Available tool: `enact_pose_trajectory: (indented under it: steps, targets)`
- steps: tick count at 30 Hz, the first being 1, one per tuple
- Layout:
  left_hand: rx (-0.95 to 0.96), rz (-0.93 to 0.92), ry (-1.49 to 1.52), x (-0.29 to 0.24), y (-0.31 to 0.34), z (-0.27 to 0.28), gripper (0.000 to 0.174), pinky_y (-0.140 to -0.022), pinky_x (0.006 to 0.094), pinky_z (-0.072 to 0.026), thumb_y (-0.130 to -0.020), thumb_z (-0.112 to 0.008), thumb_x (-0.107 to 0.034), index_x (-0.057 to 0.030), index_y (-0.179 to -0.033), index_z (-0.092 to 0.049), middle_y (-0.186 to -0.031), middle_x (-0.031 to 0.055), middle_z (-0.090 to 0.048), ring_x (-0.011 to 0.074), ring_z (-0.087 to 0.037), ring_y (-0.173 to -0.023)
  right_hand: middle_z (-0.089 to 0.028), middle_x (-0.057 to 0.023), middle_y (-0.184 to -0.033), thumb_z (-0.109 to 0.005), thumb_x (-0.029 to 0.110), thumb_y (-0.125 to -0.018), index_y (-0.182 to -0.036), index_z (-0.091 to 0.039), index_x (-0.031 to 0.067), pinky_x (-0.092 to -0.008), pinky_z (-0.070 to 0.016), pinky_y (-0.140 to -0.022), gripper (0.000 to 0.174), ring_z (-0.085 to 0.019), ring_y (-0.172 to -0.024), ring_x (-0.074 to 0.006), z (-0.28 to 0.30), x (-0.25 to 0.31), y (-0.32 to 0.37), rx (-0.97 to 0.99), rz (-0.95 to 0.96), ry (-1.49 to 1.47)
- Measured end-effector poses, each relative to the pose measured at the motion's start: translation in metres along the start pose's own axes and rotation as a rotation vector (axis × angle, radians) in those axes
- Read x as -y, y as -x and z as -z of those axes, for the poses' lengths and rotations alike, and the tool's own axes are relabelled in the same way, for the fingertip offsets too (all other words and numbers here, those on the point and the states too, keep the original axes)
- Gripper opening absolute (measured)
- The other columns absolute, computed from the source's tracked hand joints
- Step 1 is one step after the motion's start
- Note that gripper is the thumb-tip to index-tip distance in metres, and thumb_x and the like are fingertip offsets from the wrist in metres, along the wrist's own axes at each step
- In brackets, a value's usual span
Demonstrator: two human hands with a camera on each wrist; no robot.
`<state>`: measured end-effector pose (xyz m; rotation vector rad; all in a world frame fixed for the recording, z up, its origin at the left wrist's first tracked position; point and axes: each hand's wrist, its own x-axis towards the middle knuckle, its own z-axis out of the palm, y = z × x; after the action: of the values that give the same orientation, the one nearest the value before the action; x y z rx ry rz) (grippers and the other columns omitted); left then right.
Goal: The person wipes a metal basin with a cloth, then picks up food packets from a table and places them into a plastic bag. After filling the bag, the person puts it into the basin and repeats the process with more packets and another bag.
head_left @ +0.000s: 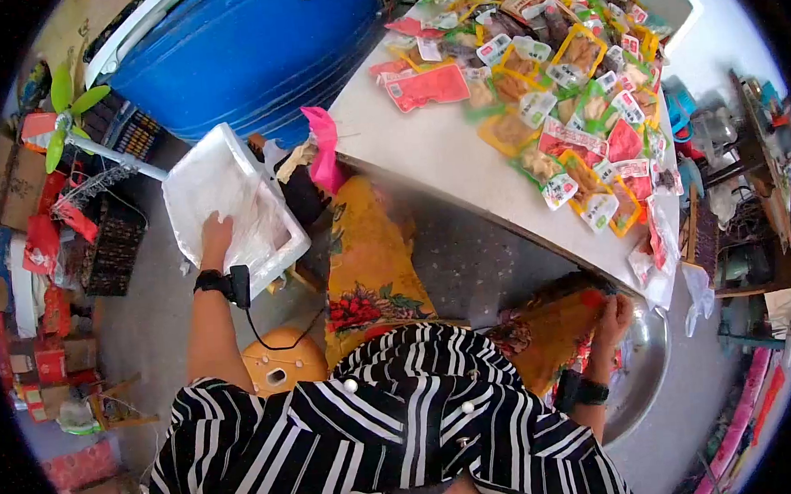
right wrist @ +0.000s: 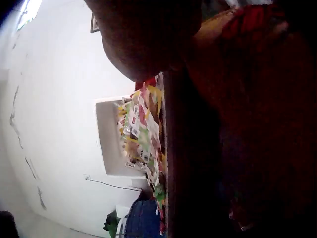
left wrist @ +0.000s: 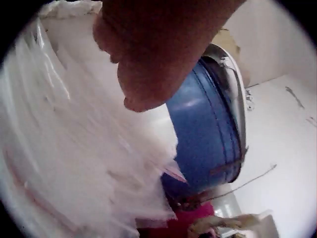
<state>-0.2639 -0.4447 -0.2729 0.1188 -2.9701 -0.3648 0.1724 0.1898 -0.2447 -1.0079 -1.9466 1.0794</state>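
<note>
My left hand [head_left: 216, 235] reaches into a white foam box [head_left: 299, 249] tilted at the left, its fingers on thin clear plastic bags [head_left: 264, 209]. In the left wrist view that hand [left wrist: 153, 54] hangs above the crumpled clear plastic [left wrist: 74, 134], fingers slightly bent. My right hand [head_left: 614, 320] is beside the table's near corner, above the patterned orange cloth on the lap, fingers curled. A small blurred red patch [head_left: 592, 298] shows at its fingertips; whether it is held cannot be told. In the right wrist view the hand [right wrist: 148, 39] is dark.
Many small colourful food packets [head_left: 540, 96] are heaped on the white table [head_left: 435, 155], against a white foam box [head_left: 683, 8]. A blue tub [head_left: 251, 58] stands behind the left foam box. A metal basin [head_left: 656, 358] is at the right, an orange stool [head_left: 285, 360] at the left.
</note>
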Motion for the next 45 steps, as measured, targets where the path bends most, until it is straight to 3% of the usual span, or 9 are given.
enact_pose_trajectory:
  steps: [4,10,13,16,22,25,29,38,45]
  targets:
    - [0.213,0.099,0.059,-0.012,0.004,0.011,0.029,-0.072,0.0357,-0.0400,-0.071,-0.046,-0.026,-0.0022,-0.086,-0.055,-0.084,0.0190,-0.055,0.0324,-0.052,-0.082,-0.050,-0.0032,-0.075,-0.047,0.006,-0.077,-0.085,-0.048,0.0003,-0.0206,-0.0388,-0.065,0.010,-0.047,-0.069,-0.0091,-0.018,-0.013,0.000,-0.068,0.187,0.100]
    - [0.189,-0.012,0.034,0.002,0.000,0.016,0.027,-0.070,0.0355,-0.0402,-0.070,-0.048,-0.026,-0.0036,-0.083,-0.056,-0.080,0.0154,-0.056,0.0305,-0.052,-0.081,-0.052,-0.0085,-0.084,-0.050,0.008,-0.073,-0.084,-0.050,-0.0020,-0.0270,-0.0374,-0.074,0.015,-0.048,-0.079,-0.0176,-0.022,0.005,0.005,-0.043,0.086,0.104]
    - [-0.052,0.179,0.432,0.013,-0.004,0.017,0.028,-0.072,0.0357,-0.0392,-0.070,-0.048,-0.025,-0.0025,-0.085,-0.055,-0.084,0.0160,-0.056,0.0291,-0.052,-0.083,-0.052,-0.0091,-0.082,-0.050,0.008,-0.073,-0.084,-0.051,-0.0023,-0.0269,-0.0378,-0.073,0.015,-0.049,-0.078,-0.0183,-0.023,0.012,0.006,-0.063,0.097,0.136]
    - [-0.136,0.026,0.252,0.028,-0.015,-0.009,0.030,-0.074,0.0360,-0.0383,-0.071,-0.046,-0.025,-0.0012,-0.088,-0.054,-0.087,0.0167,-0.055,0.0287,-0.051,-0.086,-0.053,-0.0096,-0.081,-0.050,0.008,-0.073,-0.083,-0.051,-0.0026,-0.0267,-0.0379,-0.072,0.015,-0.049,-0.077,-0.0187,-0.023,0.001,0.002,-0.045,0.088,0.116]
    - [0.171,0.045,0.019,0.016,-0.014,-0.015,0.027,-0.073,0.0367,-0.0390,-0.072,-0.043,-0.022,0.0006,-0.082,-0.053,-0.085,0.0214,-0.053,0.0339,-0.049,-0.086,-0.053,-0.0094,-0.079,-0.050,0.008,-0.073,-0.082,-0.051,-0.0022,-0.0267,-0.0383,-0.071,0.013,-0.049,-0.075,-0.0185,-0.024,0.014,0.002,-0.049,0.152,0.157]
    - [0.052,0.078,-0.070,0.019,-0.026,-0.010,0.023,-0.070,0.0322,-0.0407,-0.071,-0.047,-0.020,-0.0015,-0.083,-0.053,-0.081,0.0166,-0.055,0.0270,-0.053,-0.078,-0.053,-0.0087,-0.078,-0.050,0.008,-0.073,-0.081,-0.051,-0.0020,-0.0263,-0.0385,-0.069,0.013,-0.049,-0.073,-0.0174,-0.022,0.024,0.004,-0.039,0.154,0.196]
    - [-0.122,-0.095,0.338,-0.022,-0.012,0.045,0.020,-0.064,0.0339,-0.0388,-0.075,-0.040,-0.017,0.0001,-0.074,-0.051,-0.077,0.0166,-0.054,0.0288,-0.051,-0.074,-0.052,-0.0076,-0.077,-0.052,0.009,-0.073,-0.081,-0.051,-0.0016,-0.0248,-0.0387,-0.068,0.013,-0.048,-0.073,-0.0137,-0.030,0.044,0.009,0.013,0.053,-0.036]
    - [0.678,-0.027,1.712,-0.178,0.064,0.124,0.015,-0.069,0.0291,-0.0411,-0.079,-0.043,-0.015,-0.0019,-0.085,-0.046,-0.082,0.0082,-0.052,0.0171,-0.051,-0.077,-0.054,-0.0033,-0.082,-0.054,0.011,-0.074,-0.091,-0.050,0.0007,-0.0221,-0.0402,-0.068,0.020,-0.049,-0.077,-0.0096,-0.128,0.145,0.021,0.625,0.041,-0.190]
    - [1.077,0.013,1.954,-0.280,0.126,0.125,0.021,-0.079,0.0323,-0.0372,-0.080,-0.043,-0.019,-0.0016,-0.092,-0.047,-0.095,0.0080,-0.051,0.0178,-0.049,-0.087,-0.053,-0.0049,-0.081,-0.048,0.022,-0.078,-0.097,-0.044,0.0016,-0.0223,-0.0425,-0.062,0.029,-0.052,-0.071,-0.0116,-0.195,0.228,0.048,1.192,-0.342,-0.532]
